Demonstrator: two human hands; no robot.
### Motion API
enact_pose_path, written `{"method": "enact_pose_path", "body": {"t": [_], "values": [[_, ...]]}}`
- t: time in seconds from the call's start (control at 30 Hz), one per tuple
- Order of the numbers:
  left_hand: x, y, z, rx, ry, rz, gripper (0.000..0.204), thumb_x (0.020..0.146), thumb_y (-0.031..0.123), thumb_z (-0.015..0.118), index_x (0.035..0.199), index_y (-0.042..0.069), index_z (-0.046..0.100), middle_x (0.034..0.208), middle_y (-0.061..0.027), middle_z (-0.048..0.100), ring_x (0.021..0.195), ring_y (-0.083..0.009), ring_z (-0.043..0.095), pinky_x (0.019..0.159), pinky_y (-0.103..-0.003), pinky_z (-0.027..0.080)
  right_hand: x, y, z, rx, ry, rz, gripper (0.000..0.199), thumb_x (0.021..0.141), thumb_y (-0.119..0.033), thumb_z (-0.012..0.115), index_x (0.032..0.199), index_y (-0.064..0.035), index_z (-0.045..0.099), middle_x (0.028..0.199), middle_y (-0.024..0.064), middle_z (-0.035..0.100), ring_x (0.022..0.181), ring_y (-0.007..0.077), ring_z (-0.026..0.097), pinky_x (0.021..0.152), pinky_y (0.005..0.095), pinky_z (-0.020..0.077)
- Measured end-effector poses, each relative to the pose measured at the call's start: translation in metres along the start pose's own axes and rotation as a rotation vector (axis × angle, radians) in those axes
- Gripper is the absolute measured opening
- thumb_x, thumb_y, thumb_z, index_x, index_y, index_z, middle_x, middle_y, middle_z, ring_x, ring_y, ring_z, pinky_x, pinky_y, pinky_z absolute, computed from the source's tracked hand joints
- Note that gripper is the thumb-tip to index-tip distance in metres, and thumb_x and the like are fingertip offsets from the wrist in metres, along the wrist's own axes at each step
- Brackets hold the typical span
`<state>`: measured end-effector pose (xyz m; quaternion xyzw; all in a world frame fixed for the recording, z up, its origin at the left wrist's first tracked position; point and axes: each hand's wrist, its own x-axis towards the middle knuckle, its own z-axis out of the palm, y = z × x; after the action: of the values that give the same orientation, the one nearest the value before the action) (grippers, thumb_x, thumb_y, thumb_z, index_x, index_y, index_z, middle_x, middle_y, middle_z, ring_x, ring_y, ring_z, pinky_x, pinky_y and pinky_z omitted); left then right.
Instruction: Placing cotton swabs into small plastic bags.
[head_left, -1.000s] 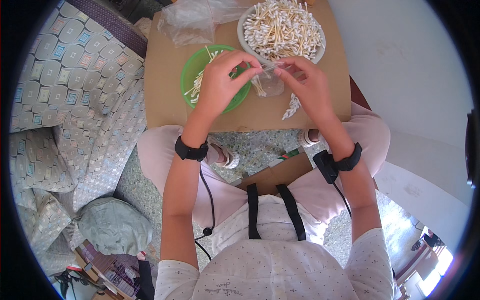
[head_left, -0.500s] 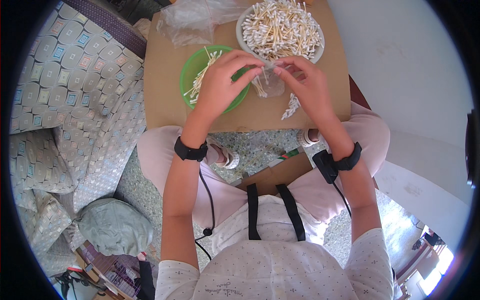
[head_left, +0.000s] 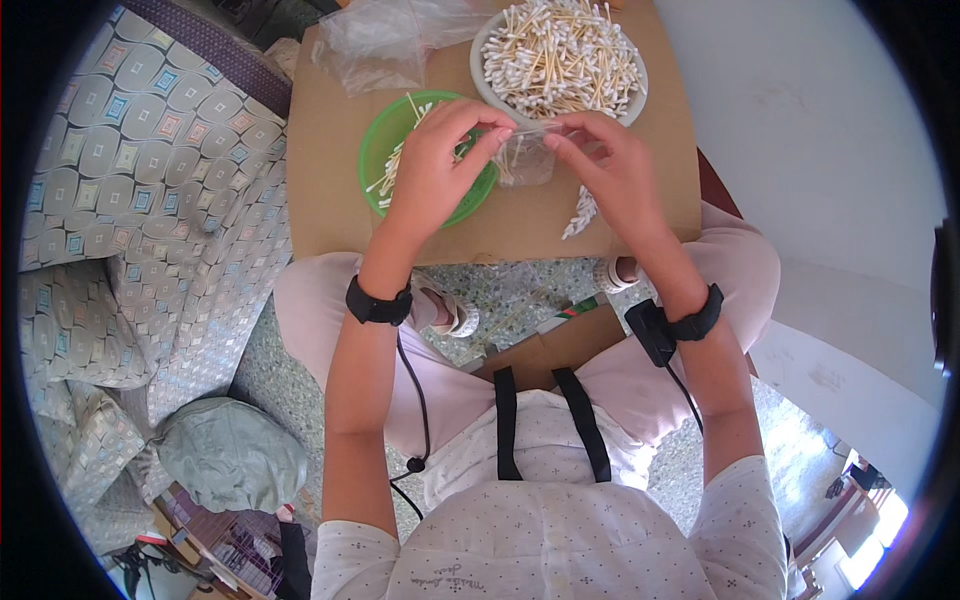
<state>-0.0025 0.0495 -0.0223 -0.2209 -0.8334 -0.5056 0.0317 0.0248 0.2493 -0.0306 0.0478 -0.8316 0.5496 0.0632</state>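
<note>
A small clear plastic bag (head_left: 532,170) with a few cotton swabs in it hangs between my hands over the table. Fingers of my left hand (head_left: 440,155) pinch its top edge on the left. On the other side, my right hand (head_left: 612,165) pinches the same edge, so the mouth is drawn taut. Beneath my left hand, and partly hidden by it, sits a green bowl (head_left: 371,150) with loose cotton swabs. A little bunch of cotton swabs (head_left: 580,214) lies beside my right wrist. Behind my hands, a white bowl (head_left: 480,78) is heaped with many more swabs.
The low table has a brown cardboard top (head_left: 320,215). Crumpled clear plastic bags (head_left: 375,50) lie at its far left. A patterned cloth-covered sofa (head_left: 150,190) stands to the left and a white wall (head_left: 800,130) rises to the right. Cables run from both wristbands.
My left fingertips have shifted slightly left, away from my right ones. The bag's top edge is now stretched wider, and the swabs in it have moved a little left.
</note>
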Motion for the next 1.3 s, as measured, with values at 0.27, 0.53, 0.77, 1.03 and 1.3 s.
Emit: {"method": "enact_pose_path", "body": {"t": [0.27,0.53,0.77,1.03,1.3], "values": [[-0.003,-0.006,0.007,-0.249,0.23,0.028,0.011,0.09,0.01,0.06,0.095,0.001,0.061,0.089,-0.0062,0.063,0.08,-0.0142,0.06,0.07,-0.027,0.048,-0.004,-0.012,0.003,-0.052,-0.044,-0.063,0.042,0.076,-0.027,0.075,0.11,-0.0055,0.063,0.092,0.0094,0.065,0.086,0.0178,0.06,0.077,0.0302,0.048],[-0.004,-0.001,0.006,-0.439,0.375,-0.044,0.018,0.092,0.014,0.06,0.105,0.002,0.057,0.095,-0.0035,0.061,0.084,-0.011,0.059,0.074,-0.023,0.046,-0.001,0.002,0.001,-0.006,-0.135,-0.076,0.029,0.08,-0.023,0.071,0.099,-0.0016,0.066,0.091,0.011,0.066,0.08,0.0204,0.06,0.074,0.0286,0.0475],[0.0,0.006,0.011,-0.427,0.317,-0.062,0.024,0.089,0.015,0.064,0.108,0.002,0.058,0.099,-0.0032,0.062,0.087,-0.0096,0.057,0.076,-0.024,0.045,0.0,0.001,0.001,0.15,-0.043,-0.045,0.017,0.083,-0.016,0.069,0.095,-0.0048,0.068,0.092,0.0043,0.066,0.083,0.0117,0.059,0.07,0.0255,0.0466],[0.0,-0.007,0.005,-0.393,0.332,-0.09,0.023,0.086,0.014,0.066,0.107,0.004,0.065,0.096,-0.0023,0.065,0.085,-0.0081,0.057,0.072,-0.023,0.045,0.002,-0.002,0.002,0.186,-0.011,-0.004,0.03,0.081,-0.023,0.072,0.106,-0.0067,0.066,0.102,0.0035,0.065,0.085,0.014,0.058,0.073,0.0255,0.0467],[0.001,-0.005,-0.002,-0.032,0.052,-0.044,0.029,0.08,0.014,0.07,0.11,0.012,0.068,0.086,-0.0029,0.064,0.068,-0.0097,0.056,0.059,-0.023,0.045,0.017,0.013,-0.019,-0.012,0.232,0.097,0.028,0.081,-0.022,0.071,0.106,-0.0105,0.066,0.094,0.0032,0.063,0.075,0.0136,0.056,0.07,0.0276,0.0468]]}}
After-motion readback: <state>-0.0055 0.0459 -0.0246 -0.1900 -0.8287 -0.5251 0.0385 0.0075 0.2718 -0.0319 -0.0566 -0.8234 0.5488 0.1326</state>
